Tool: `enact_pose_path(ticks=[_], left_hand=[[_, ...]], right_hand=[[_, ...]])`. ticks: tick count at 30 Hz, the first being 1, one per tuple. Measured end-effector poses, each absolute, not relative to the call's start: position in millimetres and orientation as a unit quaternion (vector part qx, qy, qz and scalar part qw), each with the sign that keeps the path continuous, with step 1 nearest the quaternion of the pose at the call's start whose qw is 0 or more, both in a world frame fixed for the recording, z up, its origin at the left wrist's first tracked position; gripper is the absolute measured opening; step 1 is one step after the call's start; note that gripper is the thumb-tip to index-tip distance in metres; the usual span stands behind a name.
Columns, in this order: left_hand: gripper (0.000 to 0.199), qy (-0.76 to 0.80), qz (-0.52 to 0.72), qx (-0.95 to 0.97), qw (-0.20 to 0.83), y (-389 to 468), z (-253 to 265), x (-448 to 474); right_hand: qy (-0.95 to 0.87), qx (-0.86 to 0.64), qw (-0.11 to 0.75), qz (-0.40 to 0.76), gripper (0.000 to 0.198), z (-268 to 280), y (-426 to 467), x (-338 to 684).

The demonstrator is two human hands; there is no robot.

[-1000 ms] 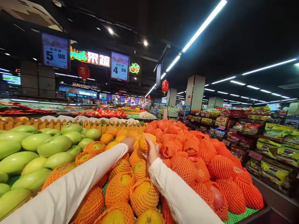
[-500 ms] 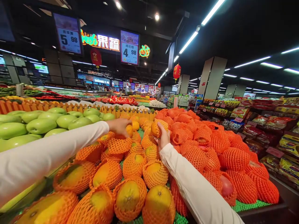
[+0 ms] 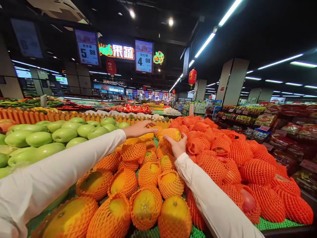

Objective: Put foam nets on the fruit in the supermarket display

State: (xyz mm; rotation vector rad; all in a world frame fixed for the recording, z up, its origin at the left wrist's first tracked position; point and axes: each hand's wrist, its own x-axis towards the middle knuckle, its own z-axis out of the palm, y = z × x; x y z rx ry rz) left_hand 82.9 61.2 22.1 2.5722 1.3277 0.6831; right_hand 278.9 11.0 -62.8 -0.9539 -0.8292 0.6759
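My right hand [image 3: 178, 143] is closed around a yellow-orange fruit in an orange foam net [image 3: 170, 134], with the thumb on the near left side. Just left of it, my left hand [image 3: 139, 129] reaches over the fruit with its fingers stretched out and nothing in them. Its fingertips come near the held fruit, apart from it as far as I can see. Below both hands lie several yellow-green fruits in orange foam nets [image 3: 145, 205], piled on green mesh matting.
Green fruits [image 3: 64, 135] are heaped at the left, and red-netted fruits [image 3: 257, 171] at the right. A low orange picket fence [image 3: 104, 116] runs along the back of the display. Shelves of packaged goods [image 3: 264, 125] stand on the far right. Price screens [image 3: 144, 57] hang overhead.
My left hand has moved right, toward the right hand, and its fingers have straightened. The fruit in my right hand has turned more sideways. The view has swung a little to the left.
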Motion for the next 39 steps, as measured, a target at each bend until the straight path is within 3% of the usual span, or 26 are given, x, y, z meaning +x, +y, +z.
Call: enact_pose_path(ticks=[2, 5, 9, 12, 15, 18, 23, 29, 35, 39], left_hand=[[0.078, 0.356, 0.257, 0.885, 0.157, 49, 23, 109], [0.090, 0.310, 0.243, 0.900, 0.188, 40, 17, 134], [0.070, 0.320, 0.266, 0.884, 0.210, 53, 12, 139], [0.067, 0.388, 0.344, 0.837, 0.173, 78, 13, 138], [0.075, 0.489, 0.377, 0.785, 0.056, 105, 7, 141], [0.079, 0.549, 0.313, 0.775, -0.021, 126, -13, 144], [0.081, 0.575, 0.211, 0.791, -0.005, 149, -49, 137], [0.102, 0.582, 0.147, 0.800, -0.027, 157, -50, 135], [0.094, 0.584, 0.124, 0.802, -0.016, 160, -45, 128], [0.092, 0.619, 0.158, 0.767, -0.064, 156, -49, 134]], right_hand=[[-0.447, -0.461, 0.726, 0.246, 0.103, -64, 7, 278], [-0.572, -0.455, 0.666, 0.145, 0.107, -63, 1, 277], [-0.638, -0.424, 0.641, 0.042, 0.109, -61, -1, 277], [-0.638, -0.415, 0.648, -0.005, 0.103, -60, 1, 280], [-0.609, -0.435, 0.662, -0.038, 0.096, -59, 3, 283], [-0.594, -0.442, 0.671, -0.045, 0.091, -59, 3, 284], [-0.606, -0.433, 0.666, -0.044, 0.086, -61, 3, 282], [-0.604, -0.436, 0.666, -0.029, 0.087, -60, 2, 284], [-0.611, -0.439, 0.658, -0.025, 0.086, -61, 3, 285], [-0.616, -0.441, 0.652, -0.025, 0.084, -62, 3, 285]])
